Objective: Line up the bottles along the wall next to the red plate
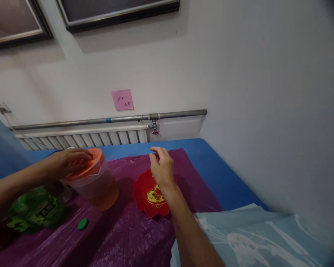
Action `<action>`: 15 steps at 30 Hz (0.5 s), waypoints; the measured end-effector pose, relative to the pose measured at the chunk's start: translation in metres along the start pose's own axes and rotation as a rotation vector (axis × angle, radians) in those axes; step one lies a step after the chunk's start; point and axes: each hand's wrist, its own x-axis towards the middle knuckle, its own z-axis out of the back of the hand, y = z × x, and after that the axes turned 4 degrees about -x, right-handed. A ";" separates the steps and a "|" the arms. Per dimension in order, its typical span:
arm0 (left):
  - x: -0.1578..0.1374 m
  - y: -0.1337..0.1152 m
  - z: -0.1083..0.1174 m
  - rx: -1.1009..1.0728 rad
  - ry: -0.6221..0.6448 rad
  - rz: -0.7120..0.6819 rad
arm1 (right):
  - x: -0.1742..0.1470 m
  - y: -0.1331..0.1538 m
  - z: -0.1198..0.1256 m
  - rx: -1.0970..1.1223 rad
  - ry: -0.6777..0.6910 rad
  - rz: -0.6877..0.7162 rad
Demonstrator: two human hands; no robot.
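My left hand (69, 160) lies flat on the orange lid (93, 161) of a clear plastic pitcher (100, 187) that holds orange-brown liquid. The pitcher stands on a purple plastic sheet (122, 237). My right hand (163, 168) hovers above a red scalloped plate (144, 196) with a yellow and red emblem, fingers loosely curled and thumb close to the forefinger. Whether something small is pinched there I cannot tell. The plate tilts slightly on the sheet, just right of the pitcher.
A green patterned bag (35, 213) lies at the left, a small green cap (82, 224) in front of it. The blue table top (219, 174) reaches the wall with a radiator (86, 138) and pipe (114, 119). A light blue printed cloth (253, 237) covers the near right.
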 end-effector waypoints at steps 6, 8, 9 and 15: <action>0.005 0.001 0.009 -0.053 0.279 0.127 | 0.002 -0.001 0.003 -0.005 -0.009 -0.012; 0.006 0.000 0.011 -0.045 0.303 0.126 | 0.002 -0.002 0.002 -0.012 0.000 -0.008; 0.006 0.000 0.011 -0.045 0.302 0.140 | 0.002 -0.002 0.002 -0.018 0.005 -0.003; 0.005 0.008 0.011 0.003 0.302 0.177 | -0.002 -0.003 -0.002 -0.065 0.054 0.046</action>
